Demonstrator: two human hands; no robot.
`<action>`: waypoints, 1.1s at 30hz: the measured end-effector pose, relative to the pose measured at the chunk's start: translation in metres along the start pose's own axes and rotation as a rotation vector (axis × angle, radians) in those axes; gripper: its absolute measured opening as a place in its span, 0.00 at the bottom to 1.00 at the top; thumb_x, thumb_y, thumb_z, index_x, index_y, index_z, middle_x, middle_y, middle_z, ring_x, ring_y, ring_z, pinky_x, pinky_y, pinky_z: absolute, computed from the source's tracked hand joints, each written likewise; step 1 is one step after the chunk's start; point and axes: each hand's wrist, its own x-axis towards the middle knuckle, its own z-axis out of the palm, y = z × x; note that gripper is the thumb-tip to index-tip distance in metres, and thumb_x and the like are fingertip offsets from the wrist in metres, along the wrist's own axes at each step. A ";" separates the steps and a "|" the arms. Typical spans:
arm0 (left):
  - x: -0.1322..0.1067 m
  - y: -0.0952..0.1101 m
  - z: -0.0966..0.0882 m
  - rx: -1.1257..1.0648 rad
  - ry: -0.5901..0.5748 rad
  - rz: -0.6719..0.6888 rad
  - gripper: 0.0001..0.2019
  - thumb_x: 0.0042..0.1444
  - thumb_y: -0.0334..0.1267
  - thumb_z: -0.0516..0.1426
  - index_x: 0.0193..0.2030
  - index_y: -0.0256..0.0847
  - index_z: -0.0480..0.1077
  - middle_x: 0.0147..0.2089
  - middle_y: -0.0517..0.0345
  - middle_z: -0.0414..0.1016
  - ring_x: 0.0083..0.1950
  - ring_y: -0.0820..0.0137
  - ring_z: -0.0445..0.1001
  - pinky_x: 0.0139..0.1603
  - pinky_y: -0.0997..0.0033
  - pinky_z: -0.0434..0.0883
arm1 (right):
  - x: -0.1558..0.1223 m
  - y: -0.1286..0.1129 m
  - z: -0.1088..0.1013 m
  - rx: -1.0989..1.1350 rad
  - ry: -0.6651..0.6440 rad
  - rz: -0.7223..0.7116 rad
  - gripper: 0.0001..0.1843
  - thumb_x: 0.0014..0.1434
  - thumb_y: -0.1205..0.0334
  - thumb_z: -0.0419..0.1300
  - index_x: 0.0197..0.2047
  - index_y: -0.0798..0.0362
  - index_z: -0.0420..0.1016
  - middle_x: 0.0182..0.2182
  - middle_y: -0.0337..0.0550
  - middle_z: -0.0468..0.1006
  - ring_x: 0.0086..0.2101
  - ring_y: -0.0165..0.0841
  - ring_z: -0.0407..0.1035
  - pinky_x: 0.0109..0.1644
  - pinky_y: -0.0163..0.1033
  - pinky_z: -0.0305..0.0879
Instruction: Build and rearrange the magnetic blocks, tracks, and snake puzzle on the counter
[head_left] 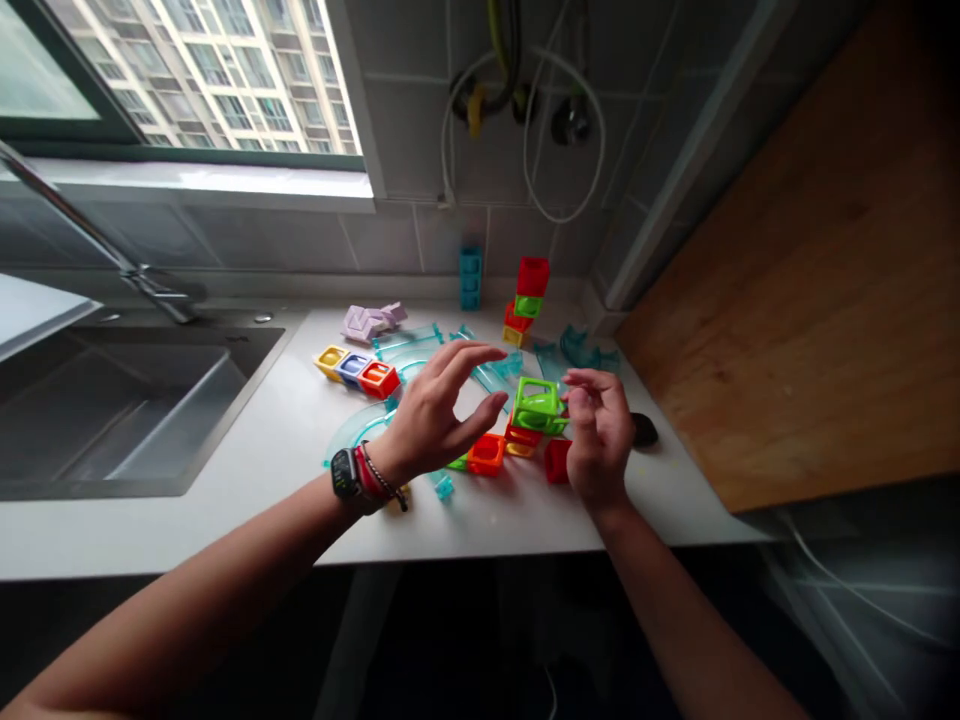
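Table (255,530): carries the work. Left grip (435,408): spread, holding nothing, just left of the green block. Right grip (601,440): nearer, fingers curled at the block's right side; pinching cannot be confirmed. Green block (537,400): between both grips, over a red block (523,436); roughly cubic, no clear long axis. Watch (346,474): display too small to read. No other legible writing.
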 end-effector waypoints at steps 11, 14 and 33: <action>0.006 -0.029 0.031 -0.370 -0.493 -0.232 0.40 0.58 0.47 0.67 0.73 0.48 0.55 0.61 0.46 0.75 0.54 0.57 0.78 0.56 0.56 0.75 | 0.017 0.007 -0.030 -0.146 -0.557 0.007 0.33 0.64 0.58 0.64 0.70 0.43 0.62 0.59 0.47 0.74 0.53 0.43 0.73 0.58 0.51 0.74; 0.000 -0.034 0.035 -0.420 -0.446 -0.273 0.35 0.59 0.43 0.66 0.71 0.47 0.58 0.60 0.47 0.76 0.53 0.60 0.78 0.56 0.58 0.76 | 0.015 0.014 -0.031 -0.102 -0.578 0.081 0.36 0.63 0.53 0.67 0.70 0.42 0.61 0.60 0.47 0.74 0.50 0.41 0.76 0.54 0.47 0.78; 0.002 -0.039 0.035 -0.381 -0.505 -0.154 0.23 0.62 0.47 0.63 0.61 0.41 0.69 0.53 0.46 0.77 0.51 0.62 0.76 0.50 0.62 0.76 | 0.018 0.029 -0.041 0.132 -0.115 0.220 0.32 0.56 0.60 0.73 0.63 0.42 0.72 0.52 0.45 0.79 0.49 0.43 0.78 0.55 0.49 0.78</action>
